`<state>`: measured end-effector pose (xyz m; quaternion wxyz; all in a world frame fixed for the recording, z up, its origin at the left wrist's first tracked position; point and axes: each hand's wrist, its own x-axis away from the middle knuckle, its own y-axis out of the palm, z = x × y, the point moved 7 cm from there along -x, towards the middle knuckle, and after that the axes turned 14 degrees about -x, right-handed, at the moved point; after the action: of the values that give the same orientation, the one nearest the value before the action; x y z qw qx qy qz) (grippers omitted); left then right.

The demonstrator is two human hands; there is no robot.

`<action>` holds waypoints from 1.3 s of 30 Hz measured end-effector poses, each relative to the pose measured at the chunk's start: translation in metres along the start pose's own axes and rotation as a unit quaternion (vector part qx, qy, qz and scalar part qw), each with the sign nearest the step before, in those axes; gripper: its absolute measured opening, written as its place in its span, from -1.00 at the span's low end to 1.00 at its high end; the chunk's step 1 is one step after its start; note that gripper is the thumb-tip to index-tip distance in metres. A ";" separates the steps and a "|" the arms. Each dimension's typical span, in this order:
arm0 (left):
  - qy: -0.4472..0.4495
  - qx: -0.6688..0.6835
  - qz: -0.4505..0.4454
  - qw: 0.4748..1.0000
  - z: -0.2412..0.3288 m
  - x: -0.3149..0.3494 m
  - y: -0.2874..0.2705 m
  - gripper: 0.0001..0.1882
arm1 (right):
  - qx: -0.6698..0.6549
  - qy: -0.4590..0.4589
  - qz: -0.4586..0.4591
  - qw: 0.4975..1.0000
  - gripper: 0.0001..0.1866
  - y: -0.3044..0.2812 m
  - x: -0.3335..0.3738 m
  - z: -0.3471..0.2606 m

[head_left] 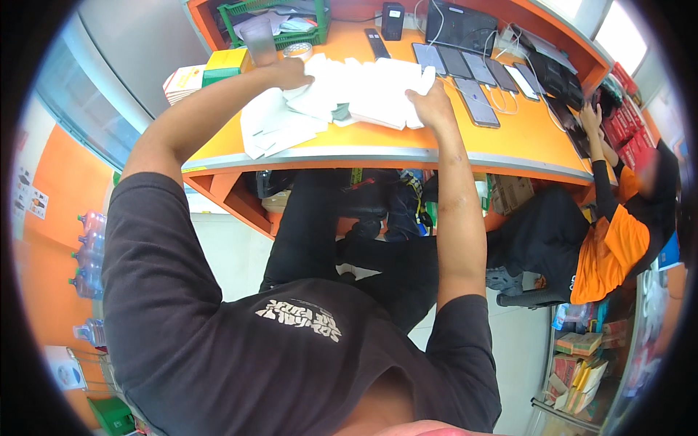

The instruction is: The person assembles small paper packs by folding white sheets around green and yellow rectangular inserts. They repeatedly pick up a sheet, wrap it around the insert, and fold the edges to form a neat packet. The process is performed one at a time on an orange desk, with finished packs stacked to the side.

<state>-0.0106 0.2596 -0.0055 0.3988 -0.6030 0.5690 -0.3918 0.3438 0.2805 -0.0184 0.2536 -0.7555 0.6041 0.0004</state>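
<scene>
Clearly, from where I stand, the white papers (382, 86) have the handiest spot on the orange worktop (520, 145), straight ahead of the seated person, where both arms reach them. They lie spread left of the phones, some in a thick pile, others fanned out by the near edge. The left hand (292, 74) is at the pile's far left, fingers curled down against it, perhaps to steady it; the glare is so strong that I can't tell whether that grip is closed on any sheet. The right hand (434, 107) has its grip clamped on the papers at the right end, thumb on the near side, which I'd guess keeps the edges from sliding.

Several phones (478, 103) lie flat to the right, near the white cables (507, 102), likely so the leads can reach them. The tape (308, 51), cup (258, 45) and boxes (227, 64) stand beyond the left forearm, seemingly to leave the papers room. A co-worker (611, 254) crouches at the worktop's right end.
</scene>
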 end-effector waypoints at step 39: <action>0.088 -0.204 -0.016 0.975 0.077 0.038 -0.051 -0.76 | 0.314 -0.144 -0.260 0.902 -0.35 0.162 0.018 -0.093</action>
<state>0.0812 0.2263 0.0137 0.2097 -0.6439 0.6598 -0.3255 0.1726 0.2058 -0.0051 0.5529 -0.7588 0.3114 -0.1468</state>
